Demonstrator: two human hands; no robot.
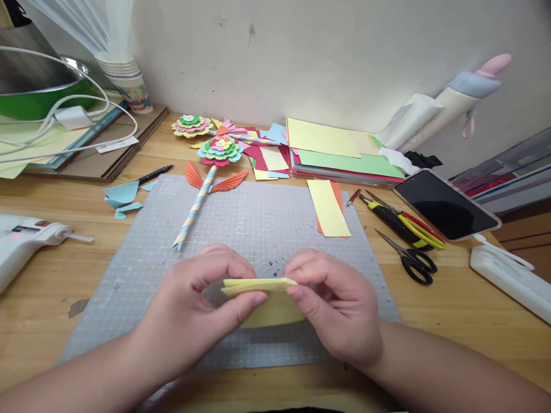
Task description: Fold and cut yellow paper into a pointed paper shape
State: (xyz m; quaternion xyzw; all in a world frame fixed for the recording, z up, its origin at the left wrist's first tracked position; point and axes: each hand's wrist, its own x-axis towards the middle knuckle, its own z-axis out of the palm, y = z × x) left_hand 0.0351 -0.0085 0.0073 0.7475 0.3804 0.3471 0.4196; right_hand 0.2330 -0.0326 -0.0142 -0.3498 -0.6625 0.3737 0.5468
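Between my two hands is a folded piece of pale yellow paper (275,310), held just above the grey cutting mat (129,275). My left hand (202,298) pinches its left part, the thumb lying along the front. At the right end of the fold, my right hand (338,304) grips it between thumb and fingers. Beyond my hands lies a paper flower (220,150) with a striped stem and orange pleated leaves. A yellow paper strip (329,207) rests over an orange one on the mat's far right.
On the right are scissors (415,261), pliers (396,221) and a phone (447,203). A glue gun (30,244) stands at the left, near blue paper scraps (123,195) and a black pen (155,174). Stacked coloured paper (344,163) lies by the wall.
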